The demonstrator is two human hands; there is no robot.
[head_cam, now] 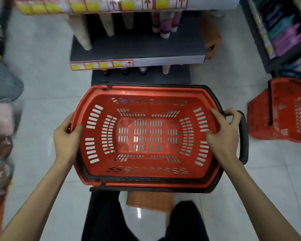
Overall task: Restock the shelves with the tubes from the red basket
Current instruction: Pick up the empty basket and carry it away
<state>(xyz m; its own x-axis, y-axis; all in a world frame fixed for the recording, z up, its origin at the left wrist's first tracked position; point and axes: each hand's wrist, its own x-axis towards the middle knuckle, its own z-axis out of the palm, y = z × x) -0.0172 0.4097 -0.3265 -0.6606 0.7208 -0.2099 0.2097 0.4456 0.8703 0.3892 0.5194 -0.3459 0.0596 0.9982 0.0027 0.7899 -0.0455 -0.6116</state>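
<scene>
The red basket point(146, 178), gripped at its end rims by the left hand point(66, 134) and right hand point(222, 134) before the shelf point(137, 49), looks empty, and with tubes point(163, 25) standing there, restocking seems essentially done.

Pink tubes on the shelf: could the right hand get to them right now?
Probably not yet: the right hand grips the red basket. Freed, nothing seems to block the pink tubes.
</scene>
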